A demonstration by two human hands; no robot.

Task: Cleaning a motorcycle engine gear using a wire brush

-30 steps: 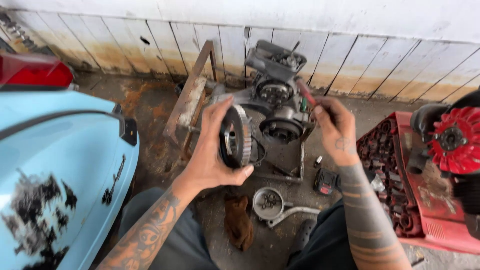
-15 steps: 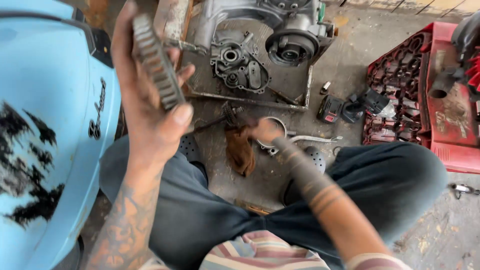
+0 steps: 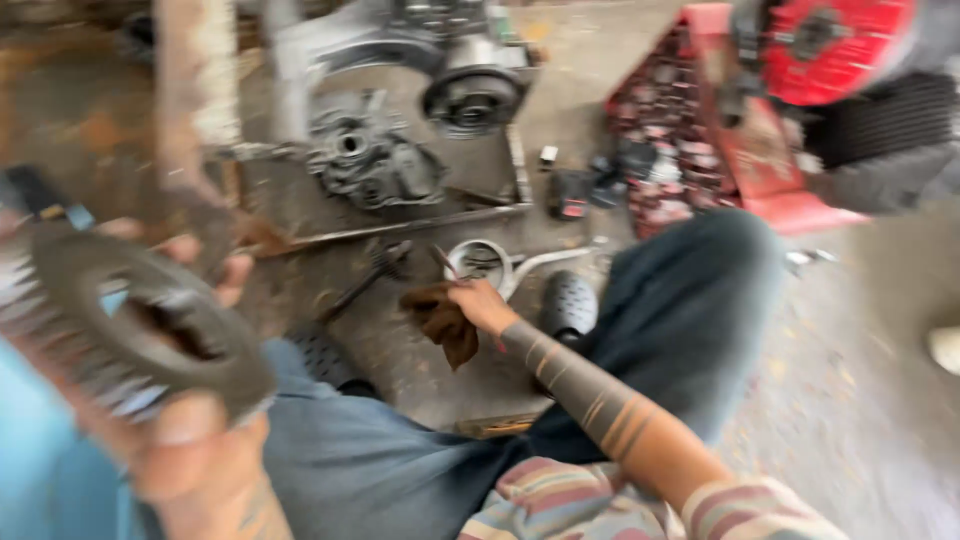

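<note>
My left hand (image 3: 190, 440) holds a round toothed metal gear ring (image 3: 130, 330) close to the camera at the lower left, thumb on its rim. My right hand (image 3: 480, 303) reaches down to the floor between my legs and grips a brown rag (image 3: 440, 322), with a thin tool sticking up from the fingers. Just beyond it lies a small round metal bowl with a handle (image 3: 482, 262). An engine block (image 3: 400, 130) rests on a metal frame ahead of me. The view is blurred by motion.
A red tray of sockets and small parts (image 3: 690, 120) sits at the right, with a red fan-like wheel (image 3: 830, 40) above it. A light blue scooter body (image 3: 40, 440) is at the left edge. My dark trouser legs (image 3: 680, 310) flank the concrete floor.
The view has swung down and right. My left hand has brought the gear ring lower and nearer the camera. My right hand has closed on the brown rag on the floor.
</note>
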